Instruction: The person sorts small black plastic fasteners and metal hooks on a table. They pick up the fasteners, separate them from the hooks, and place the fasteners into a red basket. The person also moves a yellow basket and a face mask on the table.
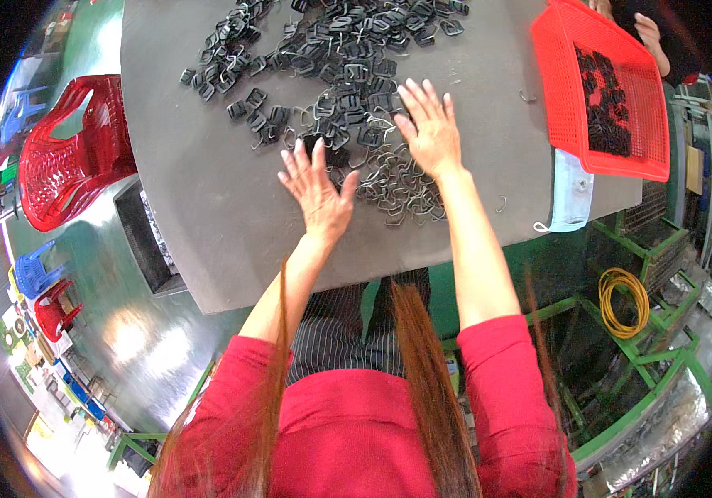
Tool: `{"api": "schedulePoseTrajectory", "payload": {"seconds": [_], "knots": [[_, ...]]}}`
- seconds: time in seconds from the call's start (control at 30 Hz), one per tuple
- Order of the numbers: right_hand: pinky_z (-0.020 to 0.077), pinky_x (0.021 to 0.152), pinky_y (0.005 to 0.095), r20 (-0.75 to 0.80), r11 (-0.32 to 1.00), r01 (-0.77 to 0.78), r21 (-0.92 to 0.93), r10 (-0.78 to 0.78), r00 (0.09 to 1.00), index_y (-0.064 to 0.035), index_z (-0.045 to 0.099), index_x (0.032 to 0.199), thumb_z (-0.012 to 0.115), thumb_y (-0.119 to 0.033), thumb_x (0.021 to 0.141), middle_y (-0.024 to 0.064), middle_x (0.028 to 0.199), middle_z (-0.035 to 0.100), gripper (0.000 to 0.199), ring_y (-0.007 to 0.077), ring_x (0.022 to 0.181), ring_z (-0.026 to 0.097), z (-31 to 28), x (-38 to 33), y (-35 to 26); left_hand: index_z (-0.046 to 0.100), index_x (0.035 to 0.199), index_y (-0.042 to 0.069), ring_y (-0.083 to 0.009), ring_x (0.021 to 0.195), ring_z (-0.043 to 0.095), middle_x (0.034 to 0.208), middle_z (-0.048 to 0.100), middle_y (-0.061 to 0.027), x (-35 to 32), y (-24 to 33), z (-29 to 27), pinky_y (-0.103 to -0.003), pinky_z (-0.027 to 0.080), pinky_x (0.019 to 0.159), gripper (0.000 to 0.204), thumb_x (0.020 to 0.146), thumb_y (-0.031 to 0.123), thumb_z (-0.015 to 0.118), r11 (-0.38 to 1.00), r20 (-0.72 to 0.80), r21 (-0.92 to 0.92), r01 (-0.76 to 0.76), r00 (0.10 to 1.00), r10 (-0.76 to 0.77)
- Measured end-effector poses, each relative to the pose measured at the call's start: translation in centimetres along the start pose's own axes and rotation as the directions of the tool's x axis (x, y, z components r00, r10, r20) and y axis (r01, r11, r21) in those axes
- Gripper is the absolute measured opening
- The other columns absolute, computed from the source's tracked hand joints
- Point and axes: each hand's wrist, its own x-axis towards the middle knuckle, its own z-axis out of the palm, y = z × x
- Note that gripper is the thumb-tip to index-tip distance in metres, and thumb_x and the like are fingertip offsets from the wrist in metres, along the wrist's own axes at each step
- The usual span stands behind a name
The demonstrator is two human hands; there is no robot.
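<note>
Left hand (pixel 320 195) at 11 o'clock, right hand (pixel 437 143) at 1, fingers spread, nothing visibly gripped. Black buckles (pixel 357 73) heaped at 12 on grey surface (pixel 223 241); wire hooks (pixel 393 184) at 1, between hands. Probably best: palms low, light touch (bent wire may snag).

No legible lettering, no readable labels or brands, no numbers or signs clear enough to read

A plain red top (pixel 347 432) is worn, its sleeves (pixel 501 365) ended near the elbows. Below it, a dark garment (pixel 347 342) with thin pale stripes is partly seen. Left hand (pixel 319 192) and right hand (pixel 434 137) are bare. Hair (pixel 429 382) is worn long, straight and loose.
</note>
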Motion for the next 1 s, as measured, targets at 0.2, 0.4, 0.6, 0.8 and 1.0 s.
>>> {"api": "schedulePoseTrajectory", "payload": {"seconds": [0.2, 0.4, 0.6, 0.8, 1.0], "knots": [[0.0196, 0.108, 0.0476, 0.075, 0.994, -0.035, 0.105, 0.027, 0.997, -0.0159, 0.05, 0.126, 0.049, -0.031, 0.09, 0.0048, 0.136, 0.044, 0.039, 0.0238, 0.132, 0.032, -1.0, -5.6, -4.2, 0.034, 0.137, 0.023, -0.0426, 0.134, 0.01, 0.144, 0.022, -0.0181, 7.0, 2.6, 3.1, -0.061, 0.006, 0.105, 0.063, 0.083, 0.048, 0.055, 0.988, -0.064, 0.078, -0.131, 0.989, 0.136], [0.0135, 0.108, 0.0514, -0.155, 0.921, -0.386, -0.051, 0.375, 0.914, -0.0164, 0.049, 0.128, 0.045, -0.031, 0.091, 0.0081, 0.139, 0.039, 0.039, 0.0291, 0.134, 0.026, -6.0, -8.8, 0.4, 0.043, 0.13, 0.025, -0.0404, 0.132, 0.021, 0.139, 0.032, -0.0112, 14.1, -0.9, 2.6, -0.059, 0.017, 0.105, 0.048, 0.084, 0.029, 0.057, 0.962, -0.18, 0.093, -0.257, 0.946, 0.27], [0.0107, 0.109, 0.0508, -0.137, 0.835, -0.544, -0.081, 0.531, 0.836, -0.0117, 0.035, 0.137, 0.042, -0.033, 0.092, 0.0108, 0.146, 0.026, 0.051, 0.0296, 0.137, 0.017, -1.5, -11.6, -4.9, 0.047, 0.127, 0.017, -0.0327, 0.132, 0.024, 0.134, 0.039, -0.0106, 12.2, -1.1, 1.7, -0.051, 0.019, 0.107, 0.042, 0.085, 0.015, 0.053, 0.912, -0.148, -0.265, -0.314, 0.948, 0.283], [0.0123, 0.109, 0.0521, 0.006, 0.952, -0.211, 0.222, 0.215, 0.977, -0.0151, 0.04, 0.134, 0.048, -0.031, 0.09, 0.0105, 0.145, 0.028, 0.047, 0.0323, 0.136, 0.019, -1.3, -6.9, -10.6, 0.052, 0.118, 0.007, -0.0329, 0.128, 0.032, 0.127, 0.046, -0.0122, 10.9, -1.3, -0.6, -0.042, 0.024, 0.107, 0.032, 0.086, 0.006, 0.048, 0.946, -0.28, -0.264, -0.188, 0.954, 0.111], [0.02, 0.105, 0.054, -0.32, 0.833, -0.48, -0.277, 0.391, 0.863, -0.0122, 0.042, 0.132, 0.044, -0.039, 0.092, 0.0178, 0.142, 0.031, 0.048, 0.0348, 0.133, 0.024, -6.1, -1.7, 10.7, 0.051, 0.118, 0.009, -0.034, 0.13, 0.028, 0.128, 0.045, -0.0118, 12.4, -1.4, -1.7, -0.044, 0.021, 0.108, 0.03, 0.088, 0.009, 0.046, 0.967, -0.377, -0.23, -0.111, 0.926, 0.017]]}}
